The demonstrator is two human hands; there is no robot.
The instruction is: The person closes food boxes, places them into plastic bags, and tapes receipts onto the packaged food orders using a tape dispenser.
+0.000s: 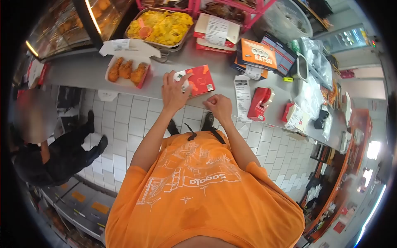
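Note:
My left hand point(175, 91) rests on the left end of a closed red and white box point(201, 80), its fingers spread over the lid. Just right of that box, at the counter's front edge, my right hand point(218, 105) has its fingers curled; anything inside them is too small to make out. An open box point(142, 74) with several pieces of fried chicken point(126, 72) lies to the left. Right of my hands are a long printed receipt point(242, 98) and a red tape dispenser point(260, 103).
Behind stand a tray of yellow food point(160, 27), a receipt-topped box point(216, 33) and an orange katsu box point(256, 53). A heated display case point(62, 25) is at the upper left. A person in black point(53, 163) stands at the left.

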